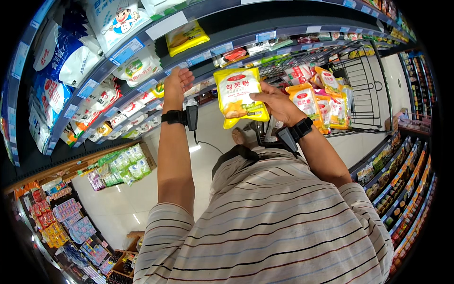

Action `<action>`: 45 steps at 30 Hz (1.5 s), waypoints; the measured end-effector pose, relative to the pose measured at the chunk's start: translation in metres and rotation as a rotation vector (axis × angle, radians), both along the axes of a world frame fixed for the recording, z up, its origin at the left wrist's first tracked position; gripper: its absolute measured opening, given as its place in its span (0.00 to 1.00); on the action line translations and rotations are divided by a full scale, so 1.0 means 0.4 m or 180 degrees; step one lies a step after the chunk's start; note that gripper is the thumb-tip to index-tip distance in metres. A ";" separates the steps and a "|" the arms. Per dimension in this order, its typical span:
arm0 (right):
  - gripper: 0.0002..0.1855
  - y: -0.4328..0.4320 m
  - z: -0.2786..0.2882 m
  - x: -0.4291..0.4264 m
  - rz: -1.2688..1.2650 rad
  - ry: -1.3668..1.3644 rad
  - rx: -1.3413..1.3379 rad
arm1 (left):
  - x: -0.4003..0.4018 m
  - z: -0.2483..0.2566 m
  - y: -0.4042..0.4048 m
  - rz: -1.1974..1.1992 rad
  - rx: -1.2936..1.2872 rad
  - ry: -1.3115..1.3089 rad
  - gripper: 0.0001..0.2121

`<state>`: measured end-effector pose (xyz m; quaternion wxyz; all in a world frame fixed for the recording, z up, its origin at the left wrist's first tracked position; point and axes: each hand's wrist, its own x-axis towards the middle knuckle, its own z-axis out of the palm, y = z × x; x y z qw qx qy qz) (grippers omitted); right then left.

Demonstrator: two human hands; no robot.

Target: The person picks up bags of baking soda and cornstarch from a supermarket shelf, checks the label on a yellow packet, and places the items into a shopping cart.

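My right hand [278,103] grips the right side of a yellow-and-white plastic food packet [239,94], its thumb across the front. The packet is upright, its printed face towards me. To its left, my left hand [179,83] is raised close to a shelf edge, empty, with the fingers loosely bent. Just above that hand, a yellow packet [187,38] lies alone at the left of a dark shelf [230,21]. Right of my right hand, a wire shopping cart [367,88] holds several orange-and-white packets [304,101] in a heap.
Tiered shelves carry bagged goods, among them a blue-and-white bag [67,58]. Green-and-white packs [131,163] are stacked low at the left. More shelving [393,181] stands at the right, and hanging goods [49,220] at the lower left. Both wrists wear black strapped devices [175,117].
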<state>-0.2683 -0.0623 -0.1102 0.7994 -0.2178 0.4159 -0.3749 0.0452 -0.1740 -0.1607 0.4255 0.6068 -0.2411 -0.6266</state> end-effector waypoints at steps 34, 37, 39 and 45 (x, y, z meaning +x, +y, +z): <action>0.24 0.018 -0.023 0.000 -0.0005 -0.0066 -0.0016 | -0.021 -0.005 -0.004 -0.0266 -0.2298 -0.3624 0.08; 0.24 0.020 -0.026 -0.006 -0.0045 -0.0082 0.0023 | -0.022 0.007 0.023 -0.0569 -0.2553 -0.4328 0.11; 0.24 0.020 -0.022 -0.007 -0.0060 -0.0063 0.0056 | -0.023 0.013 0.032 -0.0725 -0.2468 -0.4463 0.13; 0.24 0.016 -0.021 -0.006 -0.0082 -0.0082 0.0087 | -0.024 0.009 0.042 -0.0772 -0.2792 -0.4886 0.14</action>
